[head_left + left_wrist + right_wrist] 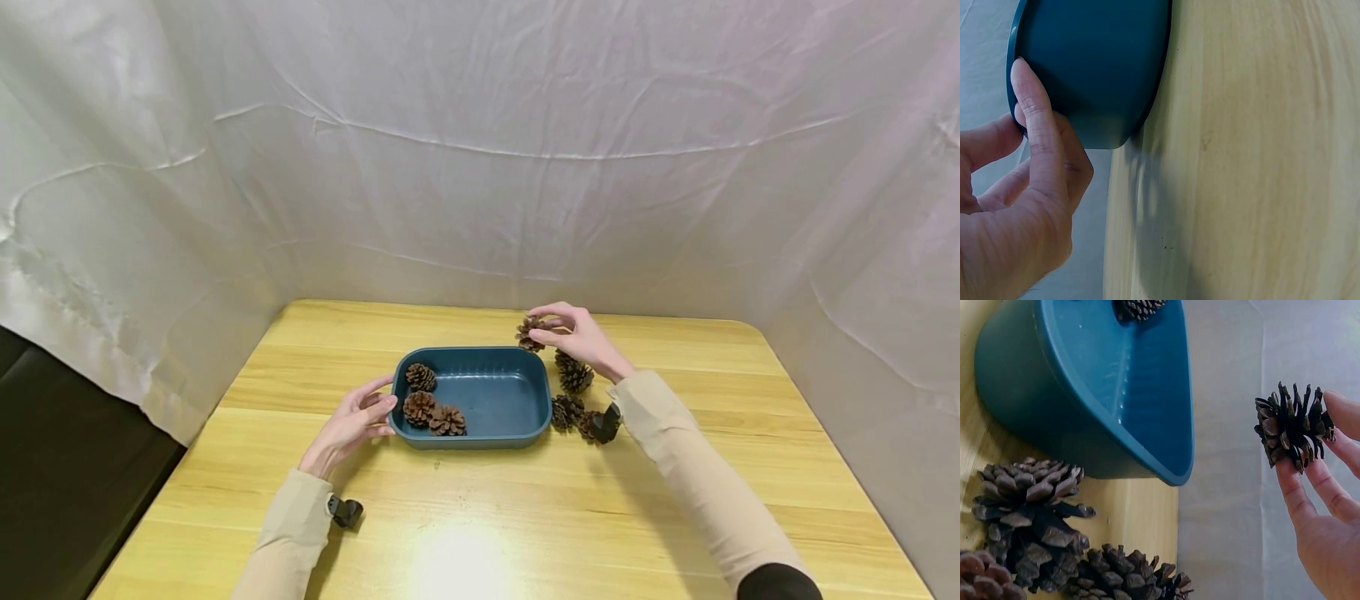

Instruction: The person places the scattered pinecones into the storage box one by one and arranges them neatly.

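A dark teal rectangular tub (491, 392) stands on the wooden table. My left hand (358, 423) grips its left end, thumb on the rim and fingers against the outer wall, as the left wrist view shows up close at the hand (1035, 181). Three brown pine cones (419, 408) lie inside at the tub's left end. At the far right corner, my right hand (573, 333) pinches another pine cone (1291, 428) between thumb and fingertips. That cone is held up above rim height, apart from the tub wall (1041, 419) in the right wrist view.
Several more pine cones (574, 375) lie on the table (675, 467) close beside the tub's right end, under the right forearm. A pale cloth curtain (480, 167) rises behind the table's back edge. A dark surface (60, 442) lies beyond the table's left edge.
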Action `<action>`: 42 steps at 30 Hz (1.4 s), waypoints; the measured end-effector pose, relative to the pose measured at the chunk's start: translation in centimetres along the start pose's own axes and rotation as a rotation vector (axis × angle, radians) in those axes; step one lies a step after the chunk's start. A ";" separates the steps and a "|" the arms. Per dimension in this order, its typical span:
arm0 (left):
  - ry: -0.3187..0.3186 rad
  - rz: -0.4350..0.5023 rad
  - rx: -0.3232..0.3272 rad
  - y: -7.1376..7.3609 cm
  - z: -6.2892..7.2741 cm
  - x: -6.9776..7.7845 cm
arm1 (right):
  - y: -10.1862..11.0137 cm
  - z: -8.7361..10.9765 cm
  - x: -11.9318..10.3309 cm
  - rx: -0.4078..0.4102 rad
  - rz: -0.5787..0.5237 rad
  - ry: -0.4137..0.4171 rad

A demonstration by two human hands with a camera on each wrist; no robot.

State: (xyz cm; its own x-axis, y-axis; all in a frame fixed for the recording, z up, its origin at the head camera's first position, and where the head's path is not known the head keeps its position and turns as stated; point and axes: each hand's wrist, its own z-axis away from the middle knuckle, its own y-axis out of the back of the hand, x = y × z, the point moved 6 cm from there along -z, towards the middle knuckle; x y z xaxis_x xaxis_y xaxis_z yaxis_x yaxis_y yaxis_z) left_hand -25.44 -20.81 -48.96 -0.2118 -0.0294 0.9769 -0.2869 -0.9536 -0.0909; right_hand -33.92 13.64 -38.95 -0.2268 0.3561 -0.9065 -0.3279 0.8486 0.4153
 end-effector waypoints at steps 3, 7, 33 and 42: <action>-0.001 -0.001 0.000 0.0 0.0 0.0 | -0.5 -0.4 -0.1 -0.020 0.014 0.003; 0.000 -0.004 0.001 0.0 0.0 0.0 | -1.1 -0.9 -0.4 -0.041 0.021 0.005; 0.002 -0.002 0.011 0.2 0.1 -0.1 | -5.3 -3.7 -0.7 -0.199 -0.025 -0.083; 0.002 -0.001 0.014 0.1 0.2 -0.1 | -6.4 -4.1 -0.3 -0.221 0.014 -0.108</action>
State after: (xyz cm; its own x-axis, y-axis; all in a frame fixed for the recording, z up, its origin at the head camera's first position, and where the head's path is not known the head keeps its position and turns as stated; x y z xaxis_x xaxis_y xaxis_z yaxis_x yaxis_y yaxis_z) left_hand -25.30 -20.95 -49.05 -0.2131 -0.0277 0.9766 -0.2737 -0.9579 -0.0869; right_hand -35.55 6.53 -41.02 -0.1371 0.4166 -0.8987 -0.5211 0.7412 0.4232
